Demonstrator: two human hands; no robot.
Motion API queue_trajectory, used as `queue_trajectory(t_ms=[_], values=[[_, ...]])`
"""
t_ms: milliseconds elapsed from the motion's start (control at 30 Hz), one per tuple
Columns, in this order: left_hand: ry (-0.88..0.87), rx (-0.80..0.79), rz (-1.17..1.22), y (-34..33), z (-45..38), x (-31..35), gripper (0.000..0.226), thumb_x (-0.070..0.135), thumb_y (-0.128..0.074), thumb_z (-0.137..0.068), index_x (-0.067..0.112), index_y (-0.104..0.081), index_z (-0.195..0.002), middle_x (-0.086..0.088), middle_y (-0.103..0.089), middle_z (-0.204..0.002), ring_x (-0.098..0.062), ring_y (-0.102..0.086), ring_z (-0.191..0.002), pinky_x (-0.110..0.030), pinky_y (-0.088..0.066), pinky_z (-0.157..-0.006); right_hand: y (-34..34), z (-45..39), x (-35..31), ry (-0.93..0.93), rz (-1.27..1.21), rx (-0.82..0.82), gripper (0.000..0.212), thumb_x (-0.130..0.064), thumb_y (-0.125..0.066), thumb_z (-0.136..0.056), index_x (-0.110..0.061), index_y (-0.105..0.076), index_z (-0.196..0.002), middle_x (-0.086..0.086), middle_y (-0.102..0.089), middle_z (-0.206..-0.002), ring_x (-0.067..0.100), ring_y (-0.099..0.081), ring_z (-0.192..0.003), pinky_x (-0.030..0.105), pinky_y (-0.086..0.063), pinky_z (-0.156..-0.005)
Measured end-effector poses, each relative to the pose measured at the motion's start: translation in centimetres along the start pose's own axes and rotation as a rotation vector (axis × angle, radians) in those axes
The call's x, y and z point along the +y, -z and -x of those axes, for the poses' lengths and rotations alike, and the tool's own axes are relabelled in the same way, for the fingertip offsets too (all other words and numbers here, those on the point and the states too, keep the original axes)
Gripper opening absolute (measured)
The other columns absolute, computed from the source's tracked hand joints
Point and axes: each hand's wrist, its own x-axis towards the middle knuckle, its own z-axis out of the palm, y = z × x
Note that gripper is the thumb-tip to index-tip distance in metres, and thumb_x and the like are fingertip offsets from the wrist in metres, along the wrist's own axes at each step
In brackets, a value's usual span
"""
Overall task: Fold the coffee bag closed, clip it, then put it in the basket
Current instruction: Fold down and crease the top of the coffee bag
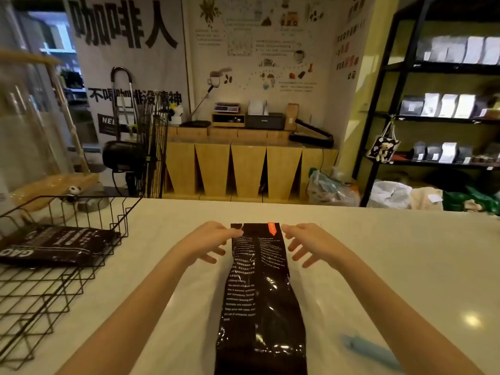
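Note:
A long black coffee bag (259, 293) with white print and an orange tag lies flat on the white counter, its open top pointing away from me. My left hand (213, 240) touches the bag's top left corner with its fingertips, the other fingers spread. My right hand (305, 243) hovers at the top right corner, fingers apart; whether it touches the bag is unclear. A light blue clip (370, 350) lies on the counter at the lower right. The black wire basket (54, 269) stands at the left.
Another black coffee bag (59, 246) lies inside the wire basket. The white counter (392, 266) stretches to the right. Beyond its far edge are a fan, wooden cabinets and black shelves with bags.

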Motion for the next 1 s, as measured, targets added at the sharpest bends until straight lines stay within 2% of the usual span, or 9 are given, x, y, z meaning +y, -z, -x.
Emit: queue_trajectory(t_ms=[100,233,400,567,667,833,1000], values=[[0.013,-0.050,0.094,-0.6,0.0,-0.9,0.054,0.045,-0.054,-0.082,0.009,-0.050,-0.121,-0.012,-0.058,-0.120,-0.025,-0.060,-0.101,-0.037,-0.052,-0.082,-0.7,0.4,0.4,-0.054,-0.056,-0.034,0.050,-0.048,-0.046,-0.088,-0.008,-0.051,-0.117,0.009,-0.060,-0.098,0.018,-0.063,-0.072,0.026,-0.053,-0.054],[0.011,-0.095,0.262,-1.5,0.1,-1.9,0.045,0.044,-0.057,-0.081,0.012,-0.053,-0.113,-0.005,-0.065,-0.101,-0.022,-0.064,-0.092,-0.034,-0.055,-0.076,-1.8,0.8,1.1,-0.055,-0.149,-0.048,0.035,-0.039,-0.049,-0.089,-0.010,-0.053,-0.108,0.003,-0.061,-0.089,0.016,-0.063,-0.072,0.025,-0.055,-0.055],[0.018,-0.136,0.429,-2.0,0.6,-2.0,0.047,0.043,-0.062,-0.077,0.012,-0.052,-0.111,-0.009,-0.064,-0.105,-0.025,-0.064,-0.096,-0.036,-0.053,-0.077,-2.4,1.3,1.3,-0.035,-0.257,-0.029,0.030,-0.031,-0.052,-0.089,-0.007,-0.058,-0.104,0.004,-0.063,-0.086,0.017,-0.065,-0.070,0.020,-0.052,-0.045],[-0.005,-0.147,0.511,-2.2,1.0,-2.0,0.040,0.031,-0.063,-0.079,0.007,-0.053,-0.110,-0.008,-0.066,-0.094,-0.023,-0.064,-0.084,-0.033,-0.052,-0.065,-2.4,1.6,1.4,-0.020,-0.340,-0.010,0.026,-0.028,-0.055,-0.088,-0.006,-0.062,-0.100,0.007,-0.066,-0.087,0.018,-0.066,-0.070,0.023,-0.054,-0.049],[-0.017,-0.136,0.538,-2.2,1.0,-1.9,0.039,0.029,-0.065,-0.078,0.008,-0.054,-0.110,-0.008,-0.067,-0.095,-0.022,-0.065,-0.082,-0.032,-0.052,-0.062,-2.6,1.8,1.3,-0.007,-0.368,0.030,0.024,-0.025,-0.056,-0.088,-0.005,-0.063,-0.099,0.005,-0.066,-0.082,0.015,-0.065,-0.065,0.021,-0.052,-0.045],[-0.075,-0.063,0.582,-1.9,1.4,-1.3,0.036,0.026,-0.066,-0.077,0.011,-0.054,-0.108,-0.009,-0.068,-0.098,-0.023,-0.066,-0.088,-0.036,-0.055,-0.068,-2.3,2.1,0.6,0.077,-0.406,0.113,0.015,-0.023,-0.058,-0.087,-0.010,-0.066,-0.085,0.000,-0.067,-0.076,0.008,-0.065,-0.055,0.016,-0.049,-0.043],[-0.212,-0.010,0.680,-1.0,2.3,-0.2,0.034,0.019,-0.067,-0.075,0.014,-0.057,-0.108,-0.010,-0.069,-0.100,-0.023,-0.067,-0.090,-0.037,-0.055,-0.072,-1.3,2.8,-0.7,0.209,-0.479,0.220,0.014,-0.018,-0.061,-0.084,-0.008,-0.070,-0.081,0.003,-0.071,-0.078,0.008,-0.067,-0.058,0.014,-0.049,-0.045]])
